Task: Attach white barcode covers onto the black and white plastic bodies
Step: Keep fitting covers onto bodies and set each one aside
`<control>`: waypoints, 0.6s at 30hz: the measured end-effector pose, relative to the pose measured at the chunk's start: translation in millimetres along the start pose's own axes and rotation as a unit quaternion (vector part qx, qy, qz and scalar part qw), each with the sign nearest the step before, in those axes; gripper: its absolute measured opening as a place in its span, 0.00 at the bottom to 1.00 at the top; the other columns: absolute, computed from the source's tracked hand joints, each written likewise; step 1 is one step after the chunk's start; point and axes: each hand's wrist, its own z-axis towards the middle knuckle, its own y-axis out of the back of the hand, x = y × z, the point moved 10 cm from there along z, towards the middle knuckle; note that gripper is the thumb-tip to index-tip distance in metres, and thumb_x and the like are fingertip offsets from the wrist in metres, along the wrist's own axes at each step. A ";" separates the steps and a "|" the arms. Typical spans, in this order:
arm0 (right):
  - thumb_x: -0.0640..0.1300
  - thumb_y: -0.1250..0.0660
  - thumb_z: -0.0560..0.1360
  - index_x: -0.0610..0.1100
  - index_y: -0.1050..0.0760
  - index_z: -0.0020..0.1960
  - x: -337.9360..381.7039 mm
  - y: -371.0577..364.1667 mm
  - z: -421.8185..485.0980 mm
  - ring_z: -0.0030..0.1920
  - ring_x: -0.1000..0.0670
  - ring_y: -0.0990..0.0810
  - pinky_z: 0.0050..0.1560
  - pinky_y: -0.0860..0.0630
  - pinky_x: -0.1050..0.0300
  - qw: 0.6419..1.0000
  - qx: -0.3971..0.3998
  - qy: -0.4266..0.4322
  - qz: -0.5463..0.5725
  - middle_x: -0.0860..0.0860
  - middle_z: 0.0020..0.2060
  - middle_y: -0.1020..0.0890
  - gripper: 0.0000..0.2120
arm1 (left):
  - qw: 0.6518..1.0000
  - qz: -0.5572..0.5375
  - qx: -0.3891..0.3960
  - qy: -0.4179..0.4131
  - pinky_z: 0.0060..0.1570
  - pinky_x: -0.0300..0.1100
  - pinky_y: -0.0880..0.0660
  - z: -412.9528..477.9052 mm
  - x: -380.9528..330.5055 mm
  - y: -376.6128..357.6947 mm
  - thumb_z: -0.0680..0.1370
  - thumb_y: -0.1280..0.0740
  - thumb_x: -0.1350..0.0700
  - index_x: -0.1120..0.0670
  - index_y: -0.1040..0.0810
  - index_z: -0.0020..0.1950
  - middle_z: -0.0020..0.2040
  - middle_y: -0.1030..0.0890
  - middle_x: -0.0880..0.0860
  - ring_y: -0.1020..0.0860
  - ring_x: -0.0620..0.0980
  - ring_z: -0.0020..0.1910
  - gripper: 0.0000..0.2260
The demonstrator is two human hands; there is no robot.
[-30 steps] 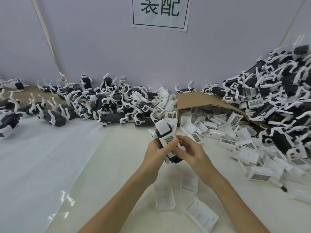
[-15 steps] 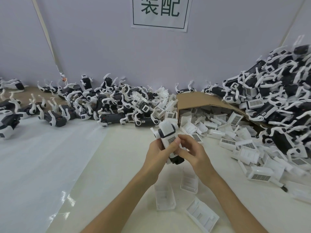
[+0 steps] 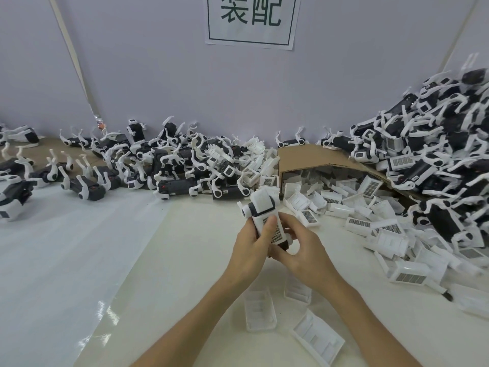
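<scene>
White-and-black plastic body (image 3: 260, 206) sits upright between both sets of fingers (image 3: 296, 225). The left hand (image 3: 250, 251) wraps it, thumb pressing the barcode cover (image 3: 276, 234), and the right hand (image 3: 304, 251) pinches the lower end. Bare worktop (image 3: 172, 260) opens left of the fingers. Beyond them a tipped cardboard box (image 3: 304, 157) spills covers, and three loose covers (image 3: 260, 311) lie under the wrists.

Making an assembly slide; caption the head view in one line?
Left hand and right hand grip a black and white plastic body, thumb on its white barcode cover.
</scene>
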 end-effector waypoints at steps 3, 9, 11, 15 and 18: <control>0.47 0.24 0.74 0.56 0.26 0.65 4.2 -1.5 -0.3 0.50 0.58 0.18 0.48 0.25 0.70 1.000 -0.006 0.010 0.006 0.61 0.51 0.17 0.22 | 1.000 -0.009 0.019 0.018 0.31 0.31 0.27 0.4 -2.7 -2.6 0.82 0.44 0.42 0.57 0.20 0.57 0.42 0.13 0.51 0.17 0.43 0.35 0.21; 0.46 0.22 0.72 0.54 0.25 0.64 1.6 2.3 -0.1 0.51 0.57 0.18 0.48 0.23 0.67 0.999 -0.033 0.012 0.011 0.61 0.49 0.17 0.23 | 0.999 -0.042 0.006 0.021 0.43 0.49 0.27 3.9 -0.1 1.4 0.77 0.44 0.31 0.44 0.15 0.47 0.46 0.13 0.54 0.18 0.64 0.45 0.23; 0.50 0.23 0.72 0.55 0.23 0.62 4.5 4.7 -0.1 0.50 0.57 0.17 0.48 0.23 0.66 0.999 -0.032 0.024 0.004 0.61 0.48 0.16 0.20 | 0.998 -0.051 -0.004 0.030 0.47 0.53 0.24 4.7 6.8 1.9 0.78 0.47 0.30 0.44 0.15 0.48 0.47 0.13 0.55 0.19 0.69 0.51 0.27; 0.56 0.34 0.77 0.64 0.26 0.59 11.5 4.6 0.7 0.54 0.66 0.20 0.51 0.30 0.77 0.999 -0.019 0.038 -0.016 0.70 0.52 0.19 0.11 | 0.994 -0.086 -0.030 0.062 0.51 0.52 0.21 4.8 23.5 2.1 0.76 0.52 0.29 0.46 0.15 0.50 0.49 0.13 0.57 0.15 0.59 0.51 0.31; 0.56 0.35 0.78 0.65 0.25 0.57 13.3 5.0 1.5 0.53 0.64 0.20 0.50 0.30 0.75 0.997 -0.023 0.051 -0.052 0.70 0.52 0.19 0.09 | 0.995 -0.069 -0.032 0.068 0.53 0.49 0.21 6.2 27.8 2.2 0.74 0.53 0.29 0.42 0.15 0.49 0.49 0.13 0.53 0.15 0.52 0.51 0.30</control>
